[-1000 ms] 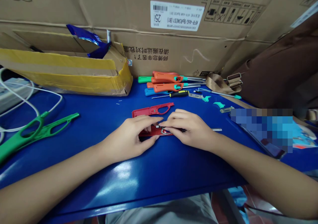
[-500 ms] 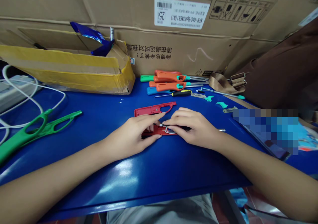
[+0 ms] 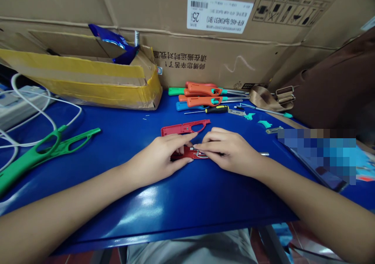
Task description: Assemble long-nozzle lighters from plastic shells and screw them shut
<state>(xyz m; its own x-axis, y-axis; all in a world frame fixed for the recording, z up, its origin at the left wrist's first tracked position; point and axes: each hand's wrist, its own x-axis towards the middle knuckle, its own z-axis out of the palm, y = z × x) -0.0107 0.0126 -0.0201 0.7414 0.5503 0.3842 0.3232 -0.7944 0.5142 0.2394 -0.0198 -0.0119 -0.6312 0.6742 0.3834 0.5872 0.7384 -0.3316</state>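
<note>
My left hand (image 3: pixel 159 154) is closed around the left end of a red lighter shell half (image 3: pixel 187 153), thumb on its near edge and fingers over the far side. Inside the shell, thin white and dark wires (image 3: pixel 199 155) run from a small white-tipped part (image 3: pixel 191 148). My right hand (image 3: pixel 231 151) pinches at this part with thumb and fingertips, covering most of it. A metal tube end (image 3: pixel 265 154) sticks out beyond the right hand. Just behind my hands lies the other red shell half (image 3: pixel 174 130), inner side up.
Assembled lighters (image 3: pixel 205 100) and a screwdriver (image 3: pixel 216 109) lie behind, near turquoise trigger pieces (image 3: pixel 264 123). Green shell halves (image 3: pixel 38 150) lie left, beside white cables (image 3: pixel 49 117). A taped cardboard box (image 3: pixel 117 88) stands at back left; a phone-like slab (image 3: pixel 316 166) lies right.
The whole view has shifted slightly, so things sit a little farther right. My right fingers have moved slightly over the wired part; my left hand keeps its hold on the red shell.
</note>
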